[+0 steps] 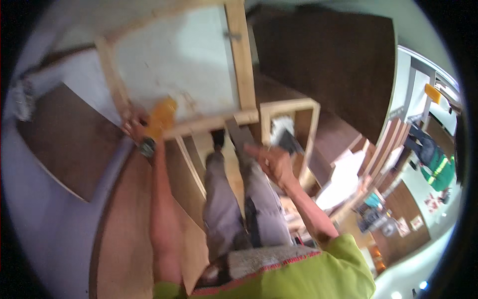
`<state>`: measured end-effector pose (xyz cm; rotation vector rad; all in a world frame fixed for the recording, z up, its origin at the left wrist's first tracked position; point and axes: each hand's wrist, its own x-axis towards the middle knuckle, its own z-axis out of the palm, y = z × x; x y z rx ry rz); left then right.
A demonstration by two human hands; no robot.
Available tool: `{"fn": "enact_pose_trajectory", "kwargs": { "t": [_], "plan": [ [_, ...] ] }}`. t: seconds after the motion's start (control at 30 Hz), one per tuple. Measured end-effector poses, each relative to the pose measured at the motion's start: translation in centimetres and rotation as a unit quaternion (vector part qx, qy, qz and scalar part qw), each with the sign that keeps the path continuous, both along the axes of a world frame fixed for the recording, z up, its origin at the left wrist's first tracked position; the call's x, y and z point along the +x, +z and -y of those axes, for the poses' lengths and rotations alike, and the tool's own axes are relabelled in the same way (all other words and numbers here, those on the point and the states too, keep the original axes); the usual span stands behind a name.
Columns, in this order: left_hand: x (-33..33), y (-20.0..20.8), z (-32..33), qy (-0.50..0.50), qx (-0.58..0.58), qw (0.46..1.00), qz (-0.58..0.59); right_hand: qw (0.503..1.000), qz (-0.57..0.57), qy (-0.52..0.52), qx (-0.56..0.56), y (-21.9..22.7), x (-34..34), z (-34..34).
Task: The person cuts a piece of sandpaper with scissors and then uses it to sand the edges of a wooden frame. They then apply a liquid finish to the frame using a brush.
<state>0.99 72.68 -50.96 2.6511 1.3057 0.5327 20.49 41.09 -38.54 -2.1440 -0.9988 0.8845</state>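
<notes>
A pale panel [174, 65] set in a light wooden frame [242, 60] stands in front of me. At the frame's lower left corner is my left hand [133, 123], its blurred fingers curled at the wood. Right beside it, against the panel, is a yellow-orange bottle-like thing [163, 117]; whether the thumb also holds it is hidden. Brownish smears mark the panel near it. My right hand [276, 162] is closed on a flat dark grey strip [240, 133], whose far end meets the frame's bottom rail.
A brown board [69, 142] leans on the left by a bluish wall. A large dark brown panel [328, 65] rises at the right, above a smaller wooden frame [314, 134]. Boards and tools lie farther right. A person in green [438, 169] is at the far right.
</notes>
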Motion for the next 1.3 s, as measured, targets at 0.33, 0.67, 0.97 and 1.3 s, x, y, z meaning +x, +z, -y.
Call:
{"fn": "enact_pose_trajectory", "kwargs": {
  "t": [0.33,0.67,0.97,1.3],
  "plan": [
    [-0.3,-0.3,0.2,0.003,0.037,0.999,-0.015,0.994,-0.054,-0.055,0.077,-0.1,-1.5,1.6],
    [0.1,1.6,2.0,0.094,-0.124,0.965,0.209,0.744,-0.491,-0.43,0.145,-1.5,-0.5,2.2],
    [-5.3,5.5,21.9,0.082,-0.435,0.867,0.231,0.618,-0.622,-0.438,0.199,-2.4,-3.5,1.6],
    [1.1,14.7,25.5,0.078,-0.722,0.625,0.288,0.637,-0.663,-0.369,0.136,0.9,-8.6,3.4]
  ]
}}
